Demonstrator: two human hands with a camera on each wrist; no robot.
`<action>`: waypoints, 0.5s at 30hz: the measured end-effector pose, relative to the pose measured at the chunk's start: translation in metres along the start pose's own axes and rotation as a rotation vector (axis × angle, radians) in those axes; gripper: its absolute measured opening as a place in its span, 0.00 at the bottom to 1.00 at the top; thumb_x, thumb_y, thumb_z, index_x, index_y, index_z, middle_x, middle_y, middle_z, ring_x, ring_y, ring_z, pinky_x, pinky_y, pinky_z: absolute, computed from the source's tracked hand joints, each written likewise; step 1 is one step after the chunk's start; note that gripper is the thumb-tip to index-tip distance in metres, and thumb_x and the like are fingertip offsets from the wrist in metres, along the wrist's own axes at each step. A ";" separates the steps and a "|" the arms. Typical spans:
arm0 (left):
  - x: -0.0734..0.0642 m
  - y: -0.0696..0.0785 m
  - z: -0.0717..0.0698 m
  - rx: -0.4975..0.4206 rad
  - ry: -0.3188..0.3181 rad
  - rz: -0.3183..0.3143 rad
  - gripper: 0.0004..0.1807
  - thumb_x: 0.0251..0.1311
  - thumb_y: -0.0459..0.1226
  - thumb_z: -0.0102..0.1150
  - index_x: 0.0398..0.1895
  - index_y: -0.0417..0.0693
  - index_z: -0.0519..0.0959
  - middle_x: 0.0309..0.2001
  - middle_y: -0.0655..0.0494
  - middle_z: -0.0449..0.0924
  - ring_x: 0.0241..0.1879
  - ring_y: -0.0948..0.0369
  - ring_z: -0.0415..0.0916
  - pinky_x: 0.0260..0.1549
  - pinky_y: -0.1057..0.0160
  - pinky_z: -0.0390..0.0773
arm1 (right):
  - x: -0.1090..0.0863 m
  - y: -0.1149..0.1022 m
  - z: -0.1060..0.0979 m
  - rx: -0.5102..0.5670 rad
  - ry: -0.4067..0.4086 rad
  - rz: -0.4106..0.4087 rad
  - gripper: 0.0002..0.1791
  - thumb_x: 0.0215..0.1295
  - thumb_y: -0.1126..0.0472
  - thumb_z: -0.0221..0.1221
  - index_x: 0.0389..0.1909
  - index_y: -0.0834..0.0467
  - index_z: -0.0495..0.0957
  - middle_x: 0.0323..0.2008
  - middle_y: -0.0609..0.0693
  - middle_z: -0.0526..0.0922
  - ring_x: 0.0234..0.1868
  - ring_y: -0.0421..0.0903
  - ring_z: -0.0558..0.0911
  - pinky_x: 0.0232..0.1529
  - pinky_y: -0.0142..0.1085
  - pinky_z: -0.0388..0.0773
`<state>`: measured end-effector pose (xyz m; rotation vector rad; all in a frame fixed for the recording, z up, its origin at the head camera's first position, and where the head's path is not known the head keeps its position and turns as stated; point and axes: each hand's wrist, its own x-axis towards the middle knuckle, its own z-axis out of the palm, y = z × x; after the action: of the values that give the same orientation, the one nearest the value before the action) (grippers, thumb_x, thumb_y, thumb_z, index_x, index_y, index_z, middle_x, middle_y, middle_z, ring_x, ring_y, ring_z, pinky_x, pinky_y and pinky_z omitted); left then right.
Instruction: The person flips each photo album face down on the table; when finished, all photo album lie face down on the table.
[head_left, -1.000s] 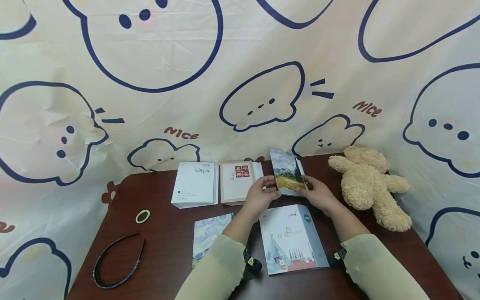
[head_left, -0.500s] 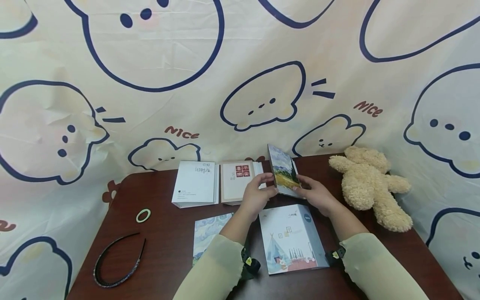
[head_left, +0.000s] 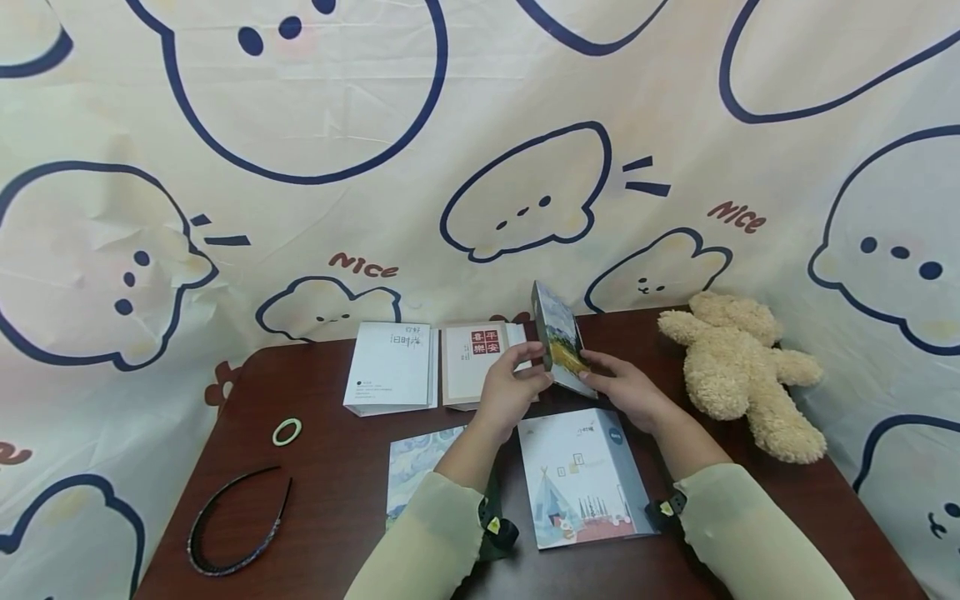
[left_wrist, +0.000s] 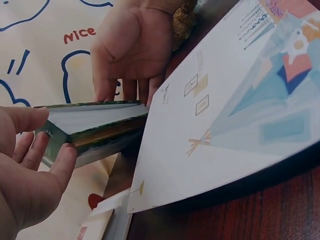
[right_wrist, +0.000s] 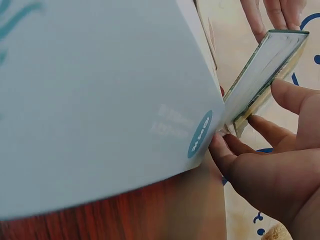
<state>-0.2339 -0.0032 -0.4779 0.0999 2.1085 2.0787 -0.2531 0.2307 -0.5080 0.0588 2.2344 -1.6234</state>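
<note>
A hardcover book (head_left: 561, 329) with a painted landscape of sky, trees and a yellow field stands upright, turned at an angle, behind the blue-and-white album (head_left: 573, 483). My left hand (head_left: 506, 387) holds its spine side between thumb and fingers. At the opposite edge, my right hand (head_left: 626, 387) grips the covers. The left wrist view shows the book's white page block (left_wrist: 95, 117) from below, between green-edged covers. In the right wrist view the album's spine side (right_wrist: 100, 100) fills much of the frame. Whether the book's lower edge touches the table cannot be told.
Two white-paged albums, one white (head_left: 388, 367) and one beige with red squares (head_left: 474, 358), stand at the back. A painted-cover book (head_left: 420, 471) lies partly under my left arm. A teddy bear (head_left: 738, 375) is at right; a green ring (head_left: 286, 432) and headband (head_left: 197, 533) at left.
The landscape book has turned, so its cover looks narrower and its spine edge shows more. It has shifted slightly left, and my right hand has moved left with it.
</note>
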 end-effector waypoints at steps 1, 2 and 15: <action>0.000 0.001 0.000 -0.002 -0.001 0.006 0.25 0.64 0.33 0.68 0.64 0.59 0.78 0.63 0.59 0.78 0.62 0.55 0.79 0.55 0.42 0.82 | 0.000 0.000 0.001 0.008 -0.004 -0.001 0.39 0.73 0.44 0.62 0.81 0.47 0.60 0.79 0.59 0.59 0.76 0.61 0.61 0.74 0.63 0.58; -0.001 0.001 -0.001 -0.005 -0.002 0.013 0.25 0.65 0.33 0.68 0.64 0.58 0.78 0.63 0.58 0.78 0.62 0.55 0.79 0.54 0.43 0.82 | 0.000 0.000 0.001 0.016 -0.009 -0.002 0.39 0.73 0.44 0.61 0.80 0.47 0.61 0.79 0.59 0.59 0.76 0.61 0.62 0.74 0.63 0.57; -0.002 0.007 -0.001 0.025 0.020 0.082 0.24 0.64 0.33 0.68 0.64 0.55 0.78 0.60 0.58 0.80 0.60 0.56 0.79 0.57 0.52 0.81 | 0.001 -0.004 0.009 0.110 -0.068 -0.004 0.36 0.76 0.47 0.59 0.80 0.46 0.60 0.78 0.58 0.61 0.75 0.62 0.66 0.75 0.60 0.59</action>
<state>-0.2328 -0.0043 -0.4708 0.1725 2.1777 2.1076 -0.2526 0.2209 -0.5075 0.0281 2.0950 -1.7237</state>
